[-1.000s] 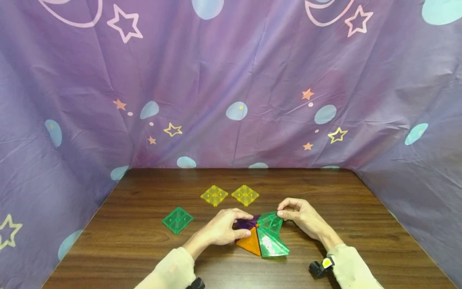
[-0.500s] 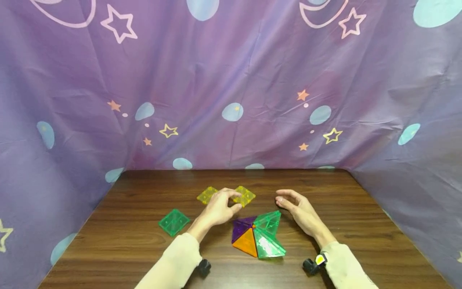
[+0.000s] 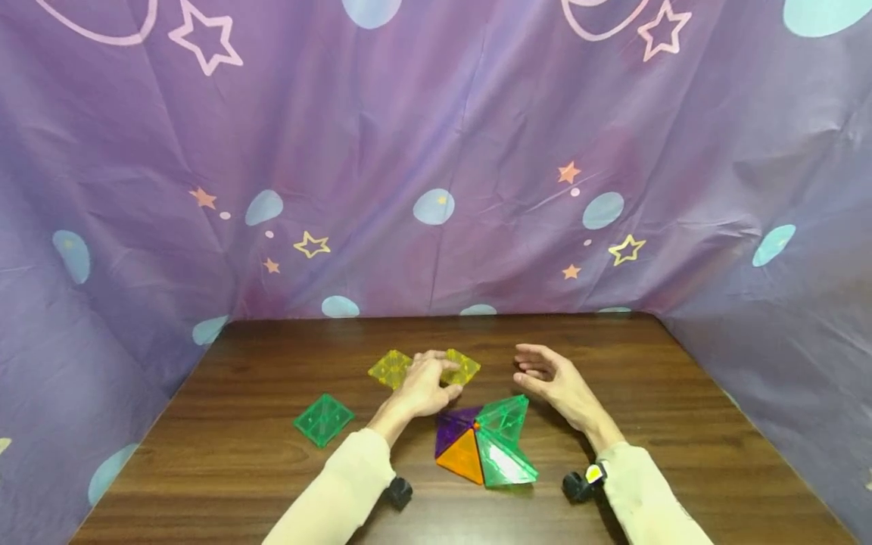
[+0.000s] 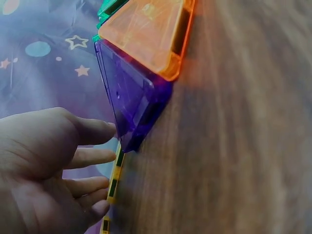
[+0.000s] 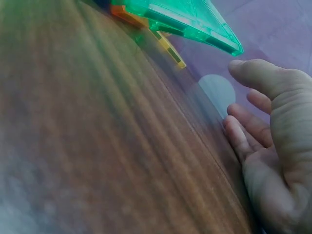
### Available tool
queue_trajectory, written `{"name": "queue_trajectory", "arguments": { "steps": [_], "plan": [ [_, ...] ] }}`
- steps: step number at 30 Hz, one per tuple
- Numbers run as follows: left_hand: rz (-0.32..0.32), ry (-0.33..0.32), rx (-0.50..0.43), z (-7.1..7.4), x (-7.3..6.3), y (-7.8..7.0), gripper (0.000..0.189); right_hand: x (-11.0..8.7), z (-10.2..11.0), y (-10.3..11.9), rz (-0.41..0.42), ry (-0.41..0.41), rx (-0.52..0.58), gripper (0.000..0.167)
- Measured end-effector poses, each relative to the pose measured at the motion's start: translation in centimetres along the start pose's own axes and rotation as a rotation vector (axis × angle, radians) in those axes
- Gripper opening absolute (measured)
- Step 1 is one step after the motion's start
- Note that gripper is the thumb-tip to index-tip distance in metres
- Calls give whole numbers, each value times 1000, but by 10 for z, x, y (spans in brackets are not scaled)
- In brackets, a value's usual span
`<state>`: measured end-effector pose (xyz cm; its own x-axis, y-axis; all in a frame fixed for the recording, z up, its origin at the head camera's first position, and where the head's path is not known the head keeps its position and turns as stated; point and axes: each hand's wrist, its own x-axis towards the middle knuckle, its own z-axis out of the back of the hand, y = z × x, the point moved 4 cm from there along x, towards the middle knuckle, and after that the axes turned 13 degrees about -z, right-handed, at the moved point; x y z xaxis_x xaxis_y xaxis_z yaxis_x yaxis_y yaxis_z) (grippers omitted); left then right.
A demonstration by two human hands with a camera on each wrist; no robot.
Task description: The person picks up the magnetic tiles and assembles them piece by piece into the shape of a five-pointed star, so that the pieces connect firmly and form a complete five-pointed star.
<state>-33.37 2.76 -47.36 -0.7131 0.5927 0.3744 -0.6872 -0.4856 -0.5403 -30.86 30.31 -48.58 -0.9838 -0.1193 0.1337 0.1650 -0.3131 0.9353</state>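
Observation:
My left hand (image 3: 421, 390) reaches over the right-hand yellow tile (image 3: 465, 368), a flat translucent diamond, with its fingers extended. In the left wrist view the fingertips lie close by the yellow edge; whether they touch it I cannot tell. Nearer me stands a raised build of magnetic tiles, with a purple triangle (image 4: 129, 92), an orange triangle (image 3: 463, 457) and green triangles (image 3: 504, 460) meeting at a peak. To the right of that build, my right hand (image 3: 562, 386) hovers with loosely bent fingers and nothing in them.
Another yellow tile (image 3: 388, 369) lies just left of the left hand, partly covered by it. A flat green tile (image 3: 323, 419) rests farther left on the wooden table (image 3: 225, 469). Behind the table hangs a purple patterned cloth (image 3: 381, 151).
My left hand has left the purple and orange part of the build and moved away from me to the yellow tile. The right hand has let go of the green piece and drawn back.

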Motion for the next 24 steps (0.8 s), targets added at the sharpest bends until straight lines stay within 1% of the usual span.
{"name": "queue_trajectory", "arguments": {
  "steps": [1, 3, 4, 6, 8, 10, 11, 13, 17, 20, 22, 24],
  "plan": [
    [0, -8, 0, -3, 1, 5, 40, 0, 1, 1, 5, 2, -14, 60],
    [-3, -20, 17, -7, 3, 11, 38, 1, 2, 3, 16, 11, -36, 58],
    [-7, -13, 29, -6, 3, 10, 37, 1, 2, 4, 16, 15, -47, 58],
    [-3, 17, 12, -1, 1, -1, 35, 0, 1, 6, 21, 19, -75, 56],
    [-20, 44, -2, 5, -1, -13, 33, 0, 0, 7, 22, 25, -107, 54],
    [-40, 56, -15, 10, -3, -23, 33, -1, -2, 7, 11, 20, -147, 51],
    [-39, 59, -33, 13, -4, -29, 34, -1, -3, 7, 5, 16, -168, 49],
    [-52, 50, -9, 13, -5, -32, 37, -2, -4, 8, -7, 11, -215, 46],
    [-38, 19, 9, 12, -5, -29, 47, -3, -8, 10, -18, 14, -303, 39],
    [-29, -6, 7, 12, -6, -28, 51, -3, -10, 11, -15, 26, -345, 38],
    [-41, -34, 43, 5, -4, -19, 49, -3, -12, 12, -9, 33, -356, 38],
    [-37, -52, 45, 5, -5, -18, 47, -3, -14, 13, 0, 38, -366, 38]
  ]
}}
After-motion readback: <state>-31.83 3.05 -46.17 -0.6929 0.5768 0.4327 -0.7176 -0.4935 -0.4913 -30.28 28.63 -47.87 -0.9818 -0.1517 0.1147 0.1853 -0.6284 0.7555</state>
